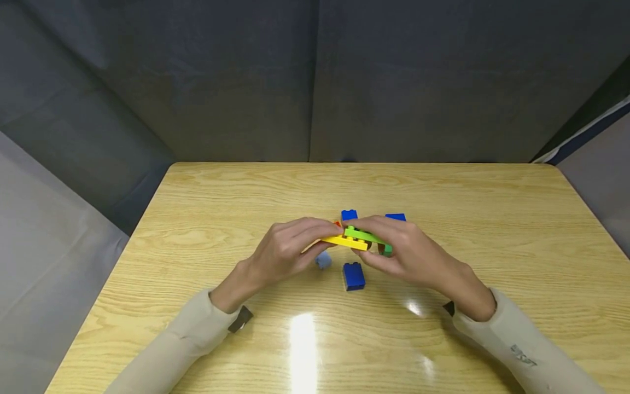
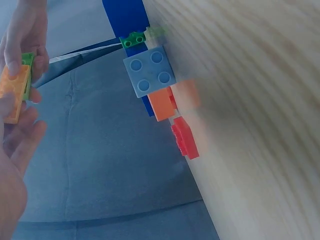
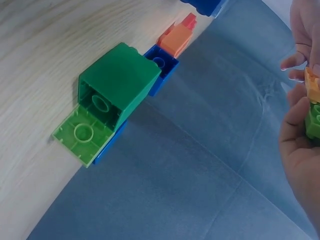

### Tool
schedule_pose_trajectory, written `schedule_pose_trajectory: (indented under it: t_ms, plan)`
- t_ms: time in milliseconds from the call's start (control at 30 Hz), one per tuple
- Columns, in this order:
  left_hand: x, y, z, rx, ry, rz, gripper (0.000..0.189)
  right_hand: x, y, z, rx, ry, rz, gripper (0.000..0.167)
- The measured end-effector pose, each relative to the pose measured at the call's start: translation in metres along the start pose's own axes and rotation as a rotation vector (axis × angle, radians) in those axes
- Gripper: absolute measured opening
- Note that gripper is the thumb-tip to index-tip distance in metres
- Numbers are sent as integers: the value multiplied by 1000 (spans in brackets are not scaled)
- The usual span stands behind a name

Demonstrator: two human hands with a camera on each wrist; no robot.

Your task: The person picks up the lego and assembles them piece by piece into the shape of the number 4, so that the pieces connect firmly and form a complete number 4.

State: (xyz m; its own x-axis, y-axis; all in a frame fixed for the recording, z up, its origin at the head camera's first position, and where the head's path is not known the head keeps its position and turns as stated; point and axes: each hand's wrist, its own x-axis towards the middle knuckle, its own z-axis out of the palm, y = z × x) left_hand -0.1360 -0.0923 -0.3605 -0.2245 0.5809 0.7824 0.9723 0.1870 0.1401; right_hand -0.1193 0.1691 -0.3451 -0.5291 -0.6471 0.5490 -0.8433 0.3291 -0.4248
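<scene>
Above the middle of the table, my left hand [image 1: 290, 246] pinches the left end of a long, thin yellow toy brick [image 1: 346, 242]. My right hand [image 1: 406, 251] grips a lime green toy brick [image 1: 361, 235] from the other side. The green brick lies along the yellow one's right part, with a few yellow studs showing between them. The left wrist view shows the yellow brick [image 2: 16, 95] flat against the green brick [image 2: 28, 75], fingers of both hands around them. In the right wrist view the green brick [image 3: 314, 122] sits right below the yellow brick [image 3: 312, 87].
Blue bricks [image 1: 354, 276] stand on the wooden table [image 1: 221, 219] under and behind the hands. A light blue brick [image 2: 150, 71], an orange brick [image 2: 161, 104] and a red brick [image 2: 185, 137] are nearby. So are a dark green brick [image 3: 120, 85] and a lime piece [image 3: 82, 137]. Grey curtains [image 1: 236, 82] hang behind.
</scene>
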Motion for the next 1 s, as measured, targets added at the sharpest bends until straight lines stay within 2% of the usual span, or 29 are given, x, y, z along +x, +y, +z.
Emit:
schedule_pose_trajectory:
  t_ms: [200,433,700,833,1000]
  plan:
    - [1,0,1,-16,6,2,43,2,0,-4,-43,35,-77,48]
    - [1,0,2,-49,-4,-10,38,5,-1,-4,-33,47,-104,44]
    - [1,-1,2,-77,-5,-30,40,4,-2,-4,-45,24,-74,49]
    - [1,-2,3,-103,-17,-63,42,3,-2,-3,-22,17,-28,37]
    - [3,-3,3,-109,-53,-85,45,3,-2,-2,-21,15,-10,53]
